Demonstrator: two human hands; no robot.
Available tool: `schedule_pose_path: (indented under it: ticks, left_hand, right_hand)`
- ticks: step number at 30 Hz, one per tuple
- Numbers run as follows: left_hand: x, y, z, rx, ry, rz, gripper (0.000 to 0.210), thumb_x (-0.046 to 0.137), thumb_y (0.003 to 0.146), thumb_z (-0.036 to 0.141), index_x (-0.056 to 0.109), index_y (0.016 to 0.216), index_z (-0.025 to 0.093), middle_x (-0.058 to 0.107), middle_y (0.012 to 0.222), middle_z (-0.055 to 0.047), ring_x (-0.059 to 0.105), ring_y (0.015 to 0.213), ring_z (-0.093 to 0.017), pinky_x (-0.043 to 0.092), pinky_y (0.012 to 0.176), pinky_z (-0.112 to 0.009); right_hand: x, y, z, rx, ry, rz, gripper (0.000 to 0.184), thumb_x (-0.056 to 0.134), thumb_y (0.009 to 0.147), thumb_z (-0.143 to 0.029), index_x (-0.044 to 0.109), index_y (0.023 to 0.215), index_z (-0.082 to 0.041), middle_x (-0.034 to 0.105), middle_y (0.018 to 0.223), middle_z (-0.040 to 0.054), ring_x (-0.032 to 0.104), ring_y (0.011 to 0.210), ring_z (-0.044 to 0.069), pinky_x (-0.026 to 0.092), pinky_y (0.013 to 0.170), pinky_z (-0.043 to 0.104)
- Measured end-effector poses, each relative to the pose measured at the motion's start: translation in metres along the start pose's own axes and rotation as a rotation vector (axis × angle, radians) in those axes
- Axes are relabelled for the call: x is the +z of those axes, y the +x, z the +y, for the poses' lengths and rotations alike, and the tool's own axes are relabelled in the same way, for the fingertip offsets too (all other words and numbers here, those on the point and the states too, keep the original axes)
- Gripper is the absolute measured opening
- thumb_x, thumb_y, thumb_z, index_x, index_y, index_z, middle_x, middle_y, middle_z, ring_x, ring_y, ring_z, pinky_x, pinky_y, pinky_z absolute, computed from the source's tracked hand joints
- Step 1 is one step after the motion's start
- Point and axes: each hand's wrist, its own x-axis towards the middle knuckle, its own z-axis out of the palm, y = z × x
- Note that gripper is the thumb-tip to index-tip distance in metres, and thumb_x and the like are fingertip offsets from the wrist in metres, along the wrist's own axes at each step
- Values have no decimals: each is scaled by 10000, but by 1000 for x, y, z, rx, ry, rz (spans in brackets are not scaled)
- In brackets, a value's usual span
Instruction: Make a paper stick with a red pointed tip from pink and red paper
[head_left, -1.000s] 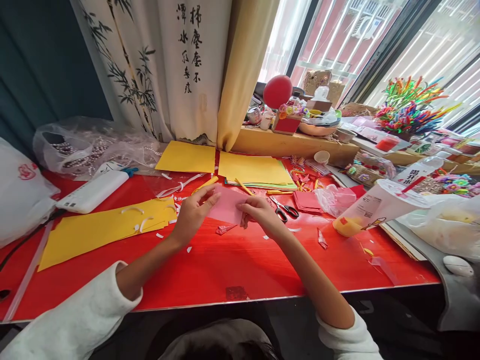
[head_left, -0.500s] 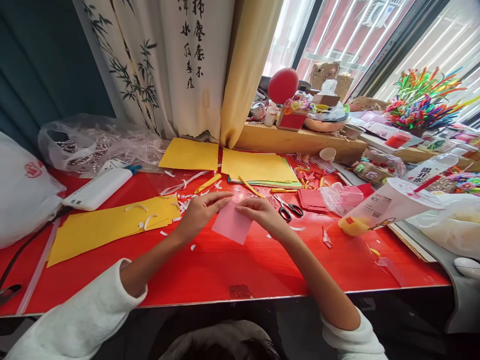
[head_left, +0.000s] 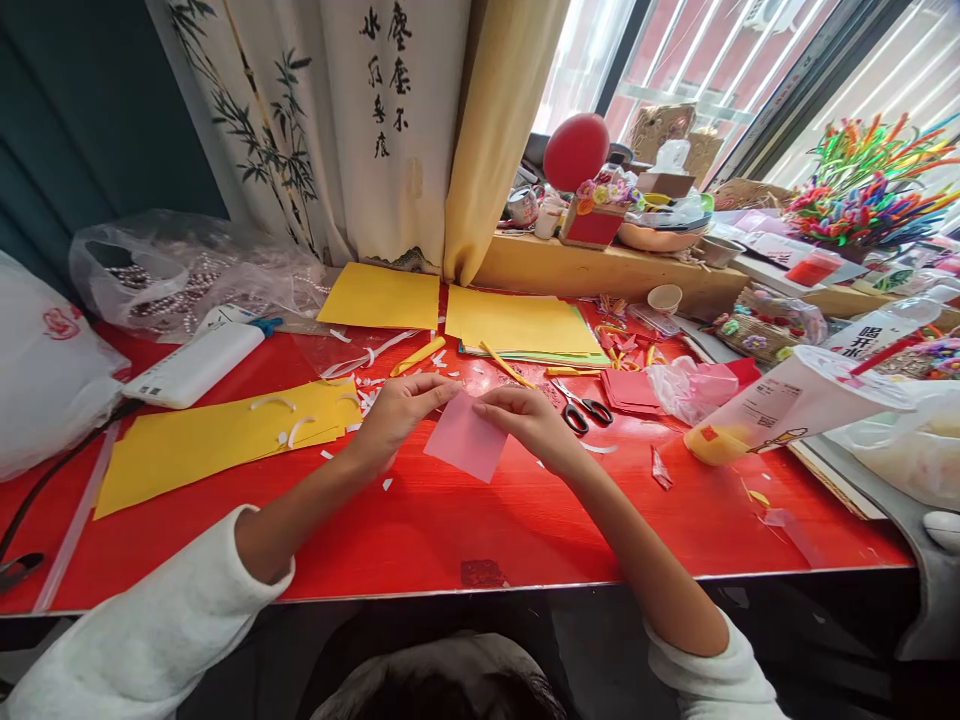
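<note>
Two hands: left hand (head_left: 397, 412), right hand (head_left: 529, 422) pinch pink paper (head_left: 466, 450) between.

Upper middle of the frame, the white curtain (head_left: 352, 130) with painted bamboo carries two columns of black brush-written Chinese characters (too cursive to read with certainty). At right, the tilted plastic cup (head_left: 787, 405) has a printed label with small unreadable text, and the bottle (head_left: 874, 335) behind it bears bold Chinese characters. The white bag (head_left: 45, 360) at far left shows a red emblem, illegible.
</note>
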Motion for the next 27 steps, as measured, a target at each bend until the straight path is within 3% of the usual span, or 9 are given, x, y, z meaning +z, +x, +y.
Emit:
schedule_pose_path:
  ticks: [5, 8, 11, 13, 17, 22, 27]
  left_hand:
    - [-2, -2, -1, 173, 315, 54, 340, 496, 874, 470, 646, 985, 186, 645, 952, -39, 591, 850, -155, 472, 748, -275]
    - [-6, -3, -3, 607, 756, 132, 338, 513, 882, 421, 574, 1125, 193, 585, 1133, -79, 535, 1038, -192, 440, 875, -335]
    - [-9, -4, -5, 1135, 1219, 84, 394, 632, 804, 415, 576, 1122, 189, 587, 1089, -86, 482, 1022, -225, 401, 895, -378]
    - [-10, -5, -5, 1296, 1375, 61, 377, 661, 776, 427, 601, 1064, 189, 609, 1023, -75, 470, 943, -222, 398, 845, -368]
    - [-9, -8, -4, 1358, 1422, 66, 286, 653, 788, 420, 625, 968, 198, 624, 981, -62, 462, 892, -204, 386, 819, -350]
    - [-11, -8, -7, 1389, 1358, 99, 103, 623, 822, 216, 641, 918, 250, 629, 914, -26, 480, 862, -173, 362, 789, -311]
    - [-13, -4, -13, 1130, 1155, 83, 150, 561, 857, 193, 658, 929, 283, 630, 737, -1, 510, 727, -156, 348, 712, -297]
  right_hand:
    - [1, 1, -1, 49, 91, 69, 282, 572, 821, -419, 666, 791, -155, 593, 743, 12, 507, 683, 106, 381, 603, 224]
    - [1, 3, 1, 96, 296, 154, 258, 605, 796, -427, 654, 828, -176, 558, 711, -10, 499, 635, 86, 391, 550, 196]
    - [2, 5, 3, 119, 482, 221, 237, 646, 766, -412, 647, 861, -195, 546, 706, -26, 499, 615, 71, 419, 533, 176]
    - [2, 5, 3, 119, 547, 246, 240, 660, 755, -407, 648, 864, -194, 549, 708, -27, 494, 607, 64, 427, 522, 166]
    - [3, 4, 2, 106, 598, 269, 268, 658, 758, -410, 656, 910, -189, 581, 743, -14, 508, 615, 65, 442, 514, 160]
    - [6, 2, -1, 88, 629, 251, 311, 640, 773, -424, 665, 986, -199, 644, 847, 21, 572, 673, 98, 525, 590, 221]
    - [8, 1, -7, 56, 671, 81, 344, 716, 711, -308, 651, 1026, -184, 668, 1012, 57, 639, 843, 161, 575, 711, 295]
